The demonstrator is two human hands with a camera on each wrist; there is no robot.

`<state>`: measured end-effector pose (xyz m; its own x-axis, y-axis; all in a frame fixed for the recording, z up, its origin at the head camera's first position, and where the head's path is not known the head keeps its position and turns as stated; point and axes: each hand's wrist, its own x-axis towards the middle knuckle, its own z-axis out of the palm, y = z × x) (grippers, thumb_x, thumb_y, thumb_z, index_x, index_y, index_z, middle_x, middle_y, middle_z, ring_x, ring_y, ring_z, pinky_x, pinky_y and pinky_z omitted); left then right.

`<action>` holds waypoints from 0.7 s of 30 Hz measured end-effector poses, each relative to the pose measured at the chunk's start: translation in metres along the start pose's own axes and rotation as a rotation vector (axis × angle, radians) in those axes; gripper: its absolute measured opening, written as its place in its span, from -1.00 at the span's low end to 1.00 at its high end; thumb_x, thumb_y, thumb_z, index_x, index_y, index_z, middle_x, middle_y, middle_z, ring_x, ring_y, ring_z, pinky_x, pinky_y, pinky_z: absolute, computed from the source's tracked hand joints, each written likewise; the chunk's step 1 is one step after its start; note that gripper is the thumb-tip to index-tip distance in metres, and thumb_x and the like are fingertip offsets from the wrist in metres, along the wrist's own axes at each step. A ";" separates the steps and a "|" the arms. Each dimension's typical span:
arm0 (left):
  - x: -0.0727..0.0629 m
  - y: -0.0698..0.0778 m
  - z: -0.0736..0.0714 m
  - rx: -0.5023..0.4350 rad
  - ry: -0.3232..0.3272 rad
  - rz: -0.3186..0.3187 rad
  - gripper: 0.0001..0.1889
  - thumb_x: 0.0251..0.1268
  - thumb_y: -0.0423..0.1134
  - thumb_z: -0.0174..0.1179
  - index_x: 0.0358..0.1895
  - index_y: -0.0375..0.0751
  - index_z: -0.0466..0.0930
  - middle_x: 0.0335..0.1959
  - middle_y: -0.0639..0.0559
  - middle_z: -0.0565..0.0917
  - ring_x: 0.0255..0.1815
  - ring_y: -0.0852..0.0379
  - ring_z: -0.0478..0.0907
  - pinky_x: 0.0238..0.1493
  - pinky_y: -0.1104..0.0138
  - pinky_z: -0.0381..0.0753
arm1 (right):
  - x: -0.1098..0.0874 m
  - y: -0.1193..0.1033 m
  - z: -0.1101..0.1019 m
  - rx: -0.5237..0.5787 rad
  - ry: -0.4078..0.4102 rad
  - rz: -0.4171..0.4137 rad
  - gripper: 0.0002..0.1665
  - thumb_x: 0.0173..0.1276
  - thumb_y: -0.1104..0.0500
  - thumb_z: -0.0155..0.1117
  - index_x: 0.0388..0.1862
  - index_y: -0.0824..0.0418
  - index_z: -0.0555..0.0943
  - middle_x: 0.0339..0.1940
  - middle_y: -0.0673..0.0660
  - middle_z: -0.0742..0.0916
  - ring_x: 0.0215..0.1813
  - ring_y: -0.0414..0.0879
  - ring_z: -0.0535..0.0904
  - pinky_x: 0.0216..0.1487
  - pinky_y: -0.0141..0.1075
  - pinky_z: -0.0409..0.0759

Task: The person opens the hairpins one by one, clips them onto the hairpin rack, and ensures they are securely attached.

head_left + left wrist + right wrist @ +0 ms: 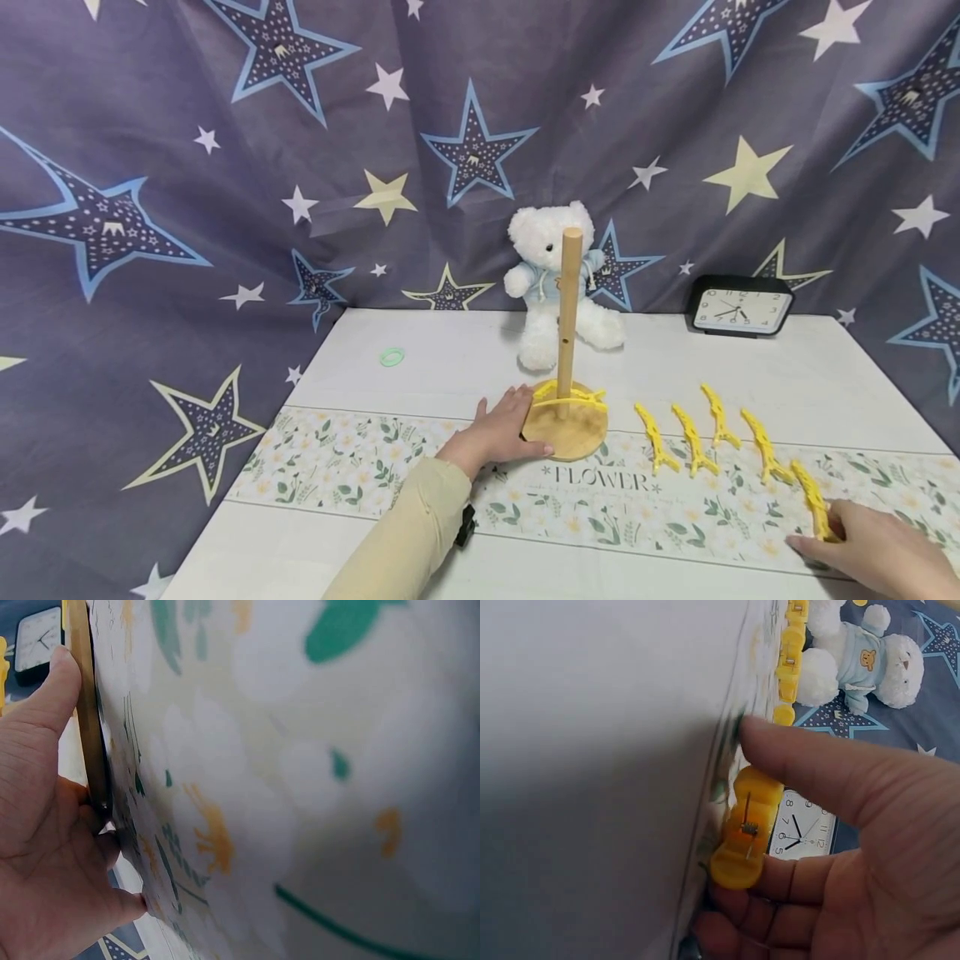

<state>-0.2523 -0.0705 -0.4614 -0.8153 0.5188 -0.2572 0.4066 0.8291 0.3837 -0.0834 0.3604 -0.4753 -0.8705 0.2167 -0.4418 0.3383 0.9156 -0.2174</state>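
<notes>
My left hand holds the rim of a round wooden base, thumb at the front, fingers at the left side. An upright wooden pole with small holes rises from this base. A yellow clip sits low around the pole, its jaws on either side of it. At the table's right, my right hand has its thumb and fingers around the handle end of a long yellow spring clip lying on the table. The coiled spring shows between the handles in the right wrist view.
Several similar yellow clips lie in a row between the stand and my right hand. Behind the stand sits a white teddy bear. A black clock stands back right, and a green ring lies back left.
</notes>
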 end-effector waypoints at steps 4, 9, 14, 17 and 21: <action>0.000 0.000 0.001 0.008 0.003 -0.004 0.07 0.20 0.37 0.15 0.59 -0.11 -0.17 0.60 0.00 -0.10 0.59 0.02 -0.21 0.47 -0.14 -0.29 | 0.002 0.004 -0.002 0.018 0.035 -0.050 -0.37 0.20 -0.22 0.38 -0.63 0.21 0.32 -0.68 -0.01 0.32 -0.57 -0.14 0.25 -0.45 -0.27 0.23; 0.000 0.001 0.001 0.009 0.006 -0.013 0.07 0.20 0.36 0.16 0.59 -0.12 -0.18 0.60 0.00 -0.10 0.59 0.02 -0.22 0.47 -0.14 -0.31 | -0.002 -0.001 -0.013 0.038 0.117 -0.050 -0.33 0.25 -0.24 0.32 -0.49 0.34 0.35 -0.61 0.08 0.43 -0.54 -0.08 0.33 -0.46 -0.24 0.31; -0.001 0.002 0.000 0.003 0.015 -0.010 0.07 0.19 0.36 0.17 0.59 -0.13 -0.15 0.59 -0.01 -0.07 0.59 0.02 -0.19 0.48 -0.13 -0.29 | -0.007 -0.015 -0.023 0.096 0.222 -0.064 -0.37 0.27 -0.15 0.33 -0.35 0.42 0.37 -0.57 0.12 0.46 -0.53 -0.05 0.36 -0.49 -0.21 0.32; -0.003 0.004 -0.001 0.000 0.011 -0.010 0.07 0.20 0.34 0.17 0.59 -0.14 -0.14 0.59 -0.01 -0.07 0.59 0.01 -0.19 0.48 -0.13 -0.30 | -0.009 -0.024 -0.027 0.133 0.265 -0.102 -0.46 0.28 -0.07 0.33 -0.31 0.40 0.40 -0.59 0.06 0.44 -0.54 -0.06 0.34 -0.51 -0.23 0.27; -0.003 0.004 -0.001 -0.003 0.004 -0.008 0.05 0.22 0.32 0.17 0.59 -0.16 -0.15 0.60 -0.03 -0.08 0.59 0.00 -0.21 0.47 -0.13 -0.32 | -0.010 -0.039 -0.034 0.185 0.298 -0.139 -0.47 0.29 -0.07 0.32 -0.23 0.42 0.48 -0.52 0.07 0.56 -0.48 -0.06 0.46 -0.49 -0.16 0.41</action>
<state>-0.2485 -0.0685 -0.4582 -0.8200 0.5115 -0.2570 0.3987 0.8325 0.3846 -0.0997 0.3343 -0.4332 -0.9693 0.2084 -0.1304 0.2445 0.8724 -0.4233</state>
